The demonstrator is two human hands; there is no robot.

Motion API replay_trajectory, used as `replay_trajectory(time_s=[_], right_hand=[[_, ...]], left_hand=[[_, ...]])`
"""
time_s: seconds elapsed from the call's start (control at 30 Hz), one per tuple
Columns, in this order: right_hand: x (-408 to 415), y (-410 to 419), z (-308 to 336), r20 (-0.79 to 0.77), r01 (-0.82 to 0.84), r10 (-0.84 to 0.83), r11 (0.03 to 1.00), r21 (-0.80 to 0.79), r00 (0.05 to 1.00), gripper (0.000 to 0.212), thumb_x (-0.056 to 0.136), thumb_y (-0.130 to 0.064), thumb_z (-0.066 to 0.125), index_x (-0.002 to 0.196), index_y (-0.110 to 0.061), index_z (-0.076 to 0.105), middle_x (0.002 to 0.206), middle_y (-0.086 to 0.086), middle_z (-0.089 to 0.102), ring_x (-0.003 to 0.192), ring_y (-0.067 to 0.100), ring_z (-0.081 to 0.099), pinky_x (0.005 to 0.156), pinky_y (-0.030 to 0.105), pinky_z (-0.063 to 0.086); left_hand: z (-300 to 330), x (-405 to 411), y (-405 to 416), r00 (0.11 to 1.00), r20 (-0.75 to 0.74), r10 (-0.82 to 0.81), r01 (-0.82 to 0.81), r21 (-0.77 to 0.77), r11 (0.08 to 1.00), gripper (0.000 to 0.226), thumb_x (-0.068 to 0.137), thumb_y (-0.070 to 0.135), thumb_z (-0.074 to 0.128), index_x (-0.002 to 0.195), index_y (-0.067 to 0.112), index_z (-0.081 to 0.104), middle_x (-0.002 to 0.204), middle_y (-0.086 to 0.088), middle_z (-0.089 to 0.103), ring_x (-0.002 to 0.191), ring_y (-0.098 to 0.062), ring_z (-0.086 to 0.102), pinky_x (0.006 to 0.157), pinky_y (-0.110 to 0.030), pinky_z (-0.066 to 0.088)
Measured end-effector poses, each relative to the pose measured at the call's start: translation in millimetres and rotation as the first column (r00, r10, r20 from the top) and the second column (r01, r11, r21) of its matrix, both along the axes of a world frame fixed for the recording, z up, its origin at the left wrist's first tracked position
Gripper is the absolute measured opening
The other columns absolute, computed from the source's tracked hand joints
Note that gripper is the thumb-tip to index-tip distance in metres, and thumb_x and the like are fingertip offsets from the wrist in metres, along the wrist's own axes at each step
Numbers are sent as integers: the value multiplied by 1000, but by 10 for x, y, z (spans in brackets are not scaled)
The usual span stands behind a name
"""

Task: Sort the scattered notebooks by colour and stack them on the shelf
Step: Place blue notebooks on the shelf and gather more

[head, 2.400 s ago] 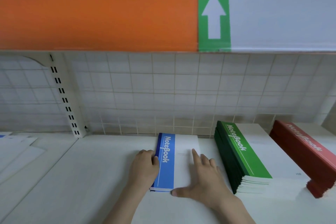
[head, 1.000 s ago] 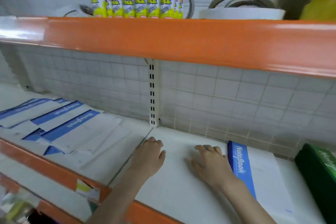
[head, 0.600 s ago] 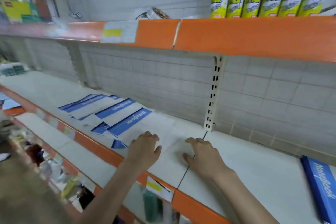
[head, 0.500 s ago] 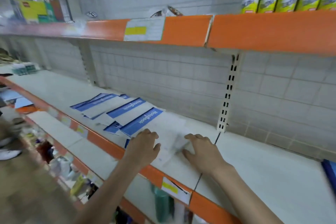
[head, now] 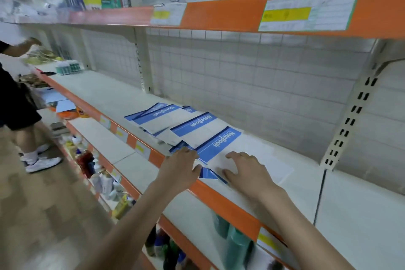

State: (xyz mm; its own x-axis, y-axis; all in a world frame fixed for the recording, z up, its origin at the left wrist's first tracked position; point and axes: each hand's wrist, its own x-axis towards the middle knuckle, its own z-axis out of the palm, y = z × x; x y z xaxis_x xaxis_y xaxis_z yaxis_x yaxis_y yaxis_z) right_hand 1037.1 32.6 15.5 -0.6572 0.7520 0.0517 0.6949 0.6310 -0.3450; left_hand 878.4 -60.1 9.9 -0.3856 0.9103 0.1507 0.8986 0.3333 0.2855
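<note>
Both my left hand (head: 179, 167) and right hand (head: 245, 171) spread flat on the nearest blue notebook (head: 219, 144) (loose overlapping pile at 11 o'clock on the shelf (head: 350, 199)), which overhangs the front edge and could slide off.

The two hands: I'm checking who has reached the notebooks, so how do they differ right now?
The left hand sits at the shelf's front edge, fingers at the overlapped covers; the right hand lies farther in, fingers spread over the nearest blue notebook. Both are open, palm down, gripping nothing.
</note>
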Motion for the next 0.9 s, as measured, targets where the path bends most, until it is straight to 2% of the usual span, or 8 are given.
replay_trajectory(time_s=[0.2,0.33,0.53,0.63,0.73,0.83,0.9], right_hand=[[-349,174,-8,-5,-2,2,1000,2,1000,51,93,-40,46,141,-28,37,141,0,44,128,23,41,102,39,39],[-577,357,-30,-31,46,-46,999,4,998,45,93,-40,46,136,-28,43,138,-1,47,126,22,43,101,39,40],[-742,621,-49,-92,165,-167,986,-26,982,40,94,-40,47,133,-30,45,132,-2,52,121,20,49,98,36,42],[-790,706,-22,-69,208,-208,978,-19,976,38,93,-40,49,130,-29,47,128,-2,54,118,19,50,96,35,43],[-775,750,3,-64,246,-246,969,-11,967,34,94,-40,48,126,-29,50,125,-1,56,115,20,52,94,36,44],[-694,747,1,-41,289,-289,957,-1,956,41,94,-42,47,134,-31,46,130,-2,53,119,19,50,96,35,44],[-623,739,-11,-11,321,-320,947,12,947,43,94,-40,46,136,-29,43,134,-2,50,120,18,49,96,34,44]], left_hand=[[-25,-410,95,1000,-1,-6,6,-3,1000,37,96,33,44,131,21,49,127,0,51,113,-18,52,93,-37,47],[-18,-767,300,999,-17,-50,50,-22,999,34,96,32,44,126,18,52,120,-1,51,111,-20,53,93,-38,46],[27,-1092,727,986,9,-164,164,-21,986,37,97,33,46,131,20,50,128,1,50,96,-18,58,92,-36,46],[9,-1119,896,974,9,-224,224,-23,974,37,98,33,45,132,21,50,130,2,48,98,-16,58,92,-32,46],[-54,-1112,1048,960,31,-279,280,-26,960,37,98,32,45,131,18,51,131,0,48,107,-17,55,94,-33,46],[-85,-1073,1221,943,10,-332,332,-35,943,36,98,30,44,128,15,55,129,-1,50,113,-17,51,97,-36,44],[-106,-1030,1325,930,0,-368,367,-43,929,33,97,28,43,123,12,59,124,-2,52,110,-18,53,95,-35,46]])
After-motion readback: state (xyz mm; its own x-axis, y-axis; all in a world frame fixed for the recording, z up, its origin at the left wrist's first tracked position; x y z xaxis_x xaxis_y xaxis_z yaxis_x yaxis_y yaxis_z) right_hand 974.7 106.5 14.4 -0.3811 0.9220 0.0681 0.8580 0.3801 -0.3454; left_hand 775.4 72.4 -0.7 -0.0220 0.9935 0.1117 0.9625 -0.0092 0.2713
